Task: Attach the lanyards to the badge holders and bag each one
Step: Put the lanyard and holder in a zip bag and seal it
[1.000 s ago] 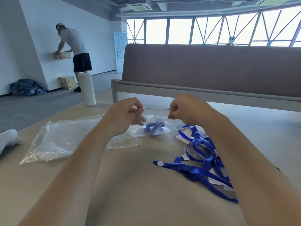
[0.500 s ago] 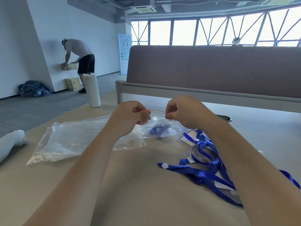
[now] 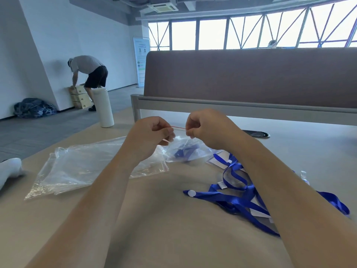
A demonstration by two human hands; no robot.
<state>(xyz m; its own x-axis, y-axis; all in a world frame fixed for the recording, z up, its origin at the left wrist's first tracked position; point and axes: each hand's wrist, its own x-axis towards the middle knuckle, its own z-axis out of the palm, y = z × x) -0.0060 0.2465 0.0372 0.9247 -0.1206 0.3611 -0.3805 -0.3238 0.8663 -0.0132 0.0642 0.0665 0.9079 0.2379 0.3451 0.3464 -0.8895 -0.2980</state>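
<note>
My left hand (image 3: 152,132) and my right hand (image 3: 204,128) both pinch the red zip strip at the top of a small clear bag (image 3: 185,149), held just above the table. A blue lanyard and a badge holder show through the bag's plastic. My two hands are a short gap apart along the strip. To the right of my right forearm lies a tangle of blue lanyards (image 3: 237,198) with clear badge holders (image 3: 218,161) under and among them. Left of my left arm lies a stack of empty clear zip bags (image 3: 81,167).
A white cylinder (image 3: 105,107) stands at the table's far left corner, a white object (image 3: 9,171) at the left edge. A brown divider panel (image 3: 251,78) runs across the back of the table (image 3: 164,229). A person (image 3: 87,74) bends over boxes by the wall.
My hands have come closer together along the red zip strip. The view has shifted, and the person at the wall has bent lower over the boxes.
</note>
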